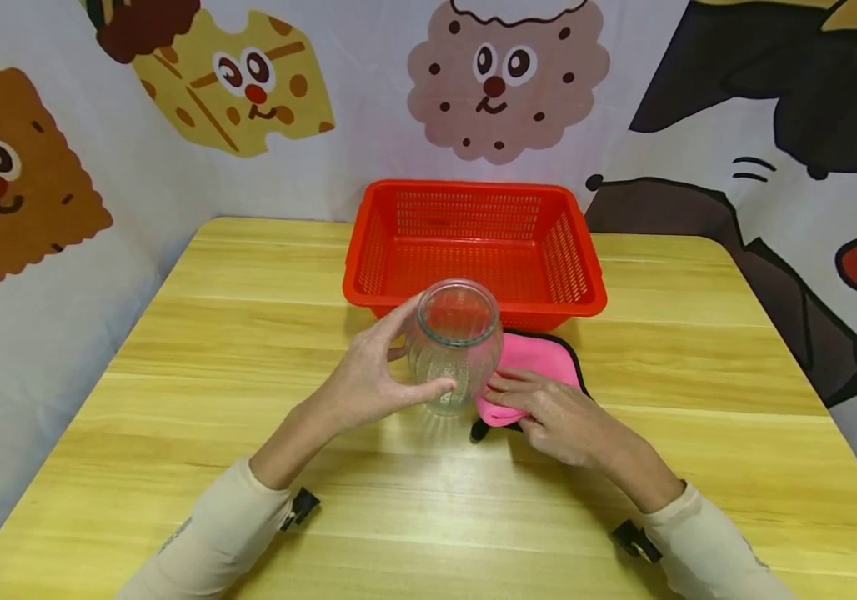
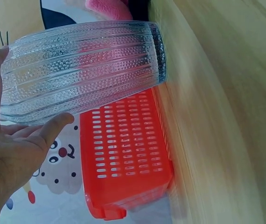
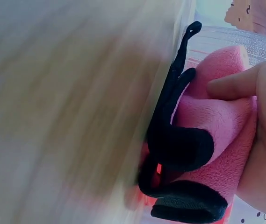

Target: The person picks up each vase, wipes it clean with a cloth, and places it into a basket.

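A clear ribbed glass jar (image 1: 453, 354) stands at the middle of the table, its round mouth upward. My left hand (image 1: 364, 375) holds it from the left side, thumb in front and fingers behind. Studded texture covers the jar's wall in the left wrist view. Just to the right lies a pink cloth (image 1: 544, 354) with a black border, partly folded over. My right hand (image 1: 559, 417) grips the cloth's fold, fingertips close by the jar. In the right wrist view, the cloth (image 3: 217, 116) bunches between thumb and fingers, with the black edging curling down toward the table.
A red slotted plastic basket (image 1: 595, 292) stands behind the jar and cloth, toward the table's far edge. The wooden table (image 1: 211, 400) spreads out on both sides. A white curtain with cartoon prints (image 1: 507, 83) hangs behind and beside it.
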The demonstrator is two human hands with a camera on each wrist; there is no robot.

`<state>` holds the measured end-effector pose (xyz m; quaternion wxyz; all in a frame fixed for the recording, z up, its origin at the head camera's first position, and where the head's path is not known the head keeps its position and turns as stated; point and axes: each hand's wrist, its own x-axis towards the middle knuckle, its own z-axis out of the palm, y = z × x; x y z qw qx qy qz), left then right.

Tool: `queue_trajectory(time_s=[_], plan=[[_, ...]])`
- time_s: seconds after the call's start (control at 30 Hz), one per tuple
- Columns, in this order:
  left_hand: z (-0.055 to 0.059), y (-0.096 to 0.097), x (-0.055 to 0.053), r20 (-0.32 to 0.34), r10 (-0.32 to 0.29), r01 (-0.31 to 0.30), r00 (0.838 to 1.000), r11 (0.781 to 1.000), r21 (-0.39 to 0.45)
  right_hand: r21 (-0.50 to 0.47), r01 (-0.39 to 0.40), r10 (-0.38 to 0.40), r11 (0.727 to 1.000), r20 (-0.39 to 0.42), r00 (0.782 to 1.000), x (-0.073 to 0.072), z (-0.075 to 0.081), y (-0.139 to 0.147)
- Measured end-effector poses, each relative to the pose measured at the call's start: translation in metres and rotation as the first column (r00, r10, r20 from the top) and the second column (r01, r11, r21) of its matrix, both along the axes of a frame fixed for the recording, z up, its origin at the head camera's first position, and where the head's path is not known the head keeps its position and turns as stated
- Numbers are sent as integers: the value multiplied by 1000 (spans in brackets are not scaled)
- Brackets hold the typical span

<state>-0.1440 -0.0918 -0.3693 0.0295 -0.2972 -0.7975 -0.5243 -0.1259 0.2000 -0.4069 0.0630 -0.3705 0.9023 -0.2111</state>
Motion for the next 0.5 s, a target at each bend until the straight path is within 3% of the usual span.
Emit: queue_trajectory(time_s=[0.2,0.4,0.5], plan=[[1,-1,-1,3,-13,13,1000,1000,-5,-19,-1,1,1000,21,1000,0,1,4],[0,-2,-2,25,-39,39,999,999,-10,-121,75,-72,990,33,997,6,-1,11],[2,-3,-3,21,-50,50,999,999,-11,-146,56,-54,988,14,998,6,-3,12]])
